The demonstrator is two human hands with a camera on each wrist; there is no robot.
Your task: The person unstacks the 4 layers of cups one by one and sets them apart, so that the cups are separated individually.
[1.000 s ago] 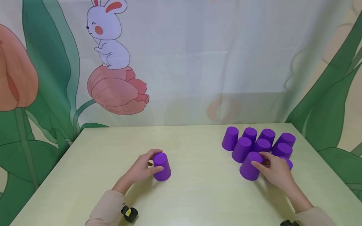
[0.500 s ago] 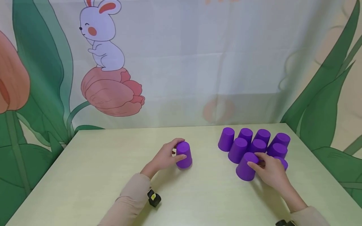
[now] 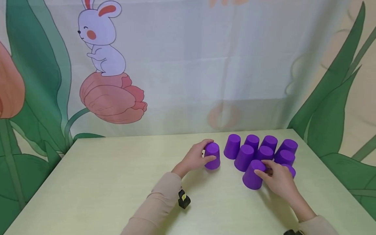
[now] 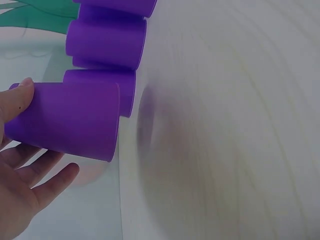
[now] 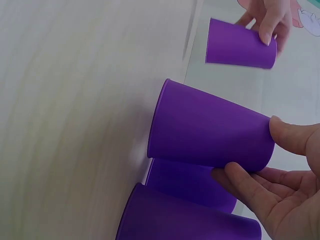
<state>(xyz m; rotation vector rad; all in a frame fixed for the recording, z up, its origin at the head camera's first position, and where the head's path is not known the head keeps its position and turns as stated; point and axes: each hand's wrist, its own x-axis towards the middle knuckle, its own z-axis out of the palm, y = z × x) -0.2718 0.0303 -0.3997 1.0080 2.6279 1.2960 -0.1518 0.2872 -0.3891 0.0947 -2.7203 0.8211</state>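
My left hand (image 3: 194, 158) grips an upside-down purple cup (image 3: 212, 161) near its narrow base, thumb on the near side. In the left wrist view this cup (image 4: 70, 120) hangs a little off the table, its shadow beneath the rim. My right hand (image 3: 279, 180) holds another upside-down purple cup (image 3: 252, 179) by its upper part, at the front of a cluster. Thumb and fingertips pinch that cup (image 5: 210, 127) in the right wrist view. Several more purple cups (image 3: 244, 159) stand upside down close together behind the right hand, one partly hidden by it.
The pale tabletop (image 3: 111, 182) stretches to the left and front. Behind its far edge hangs a curtain (image 3: 176, 81) printed with a rabbit and tulips. A small black device (image 3: 184, 199) sits at the left sleeve's cuff.
My left hand has carried its cup rightward and toward the back, up near the cluster. The right hand keeps its hold on the front cup. The head view has shifted slightly.
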